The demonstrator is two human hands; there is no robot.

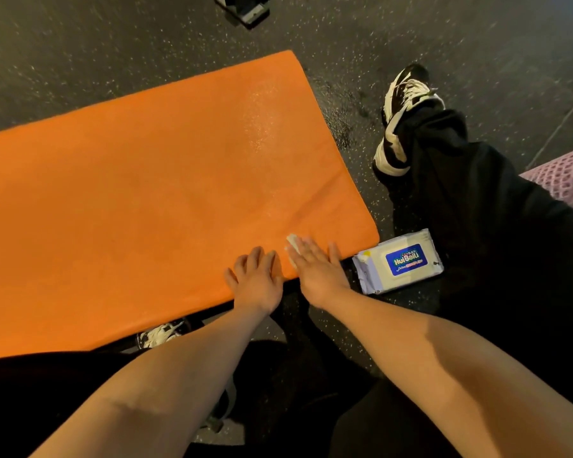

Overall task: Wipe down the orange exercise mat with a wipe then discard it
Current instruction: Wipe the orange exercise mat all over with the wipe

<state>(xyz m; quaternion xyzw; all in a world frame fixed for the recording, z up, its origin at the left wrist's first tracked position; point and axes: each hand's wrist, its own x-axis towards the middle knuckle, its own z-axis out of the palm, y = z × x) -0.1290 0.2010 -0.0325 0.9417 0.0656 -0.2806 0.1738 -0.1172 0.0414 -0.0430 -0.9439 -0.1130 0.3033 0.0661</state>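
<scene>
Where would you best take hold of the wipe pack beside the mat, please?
Probably pinch from above across the middle of the wipe pack, on its long edges: it lies flat on the floor, label up, beside the mat, a loose flap at its left end.

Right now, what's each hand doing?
Left hand: open, resting on the orange mat.
Right hand: open, flat, pressing the wipe onto the mat.
</scene>
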